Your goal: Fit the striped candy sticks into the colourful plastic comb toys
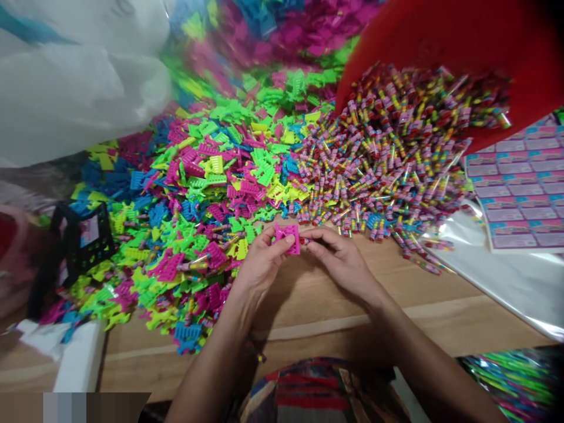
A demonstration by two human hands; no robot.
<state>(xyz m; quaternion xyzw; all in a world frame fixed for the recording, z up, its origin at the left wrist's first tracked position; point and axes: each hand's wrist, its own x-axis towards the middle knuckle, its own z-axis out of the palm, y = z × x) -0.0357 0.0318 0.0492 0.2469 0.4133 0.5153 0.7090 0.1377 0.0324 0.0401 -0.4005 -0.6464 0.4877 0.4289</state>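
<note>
Over the wooden table, my left hand (263, 258) is closed on a bright pink plastic piece (294, 232), its thumb pressed flat across the front. My right hand (342, 258) pinches a small tube with a red end (305, 241) against the right edge of that piece. Fingers cover most of this tube, so I cannot tell whether it sits inside the pink piece. Just beyond both hands spreads a heap of slatted plastic pieces (220, 164) in pink, green, yellow and blue. To its right lies a pile of small clear tubes (379, 153) with coloured filling and pink labels.
A tilted red tub (440, 35) spills tubes at the upper right. Sheets of printed labels (520, 200) lie over silvery film (497, 282) at right. A black crate (88, 235) stands left, below a white sack (79, 88). The wooden table (326, 329) extends toward my lap.
</note>
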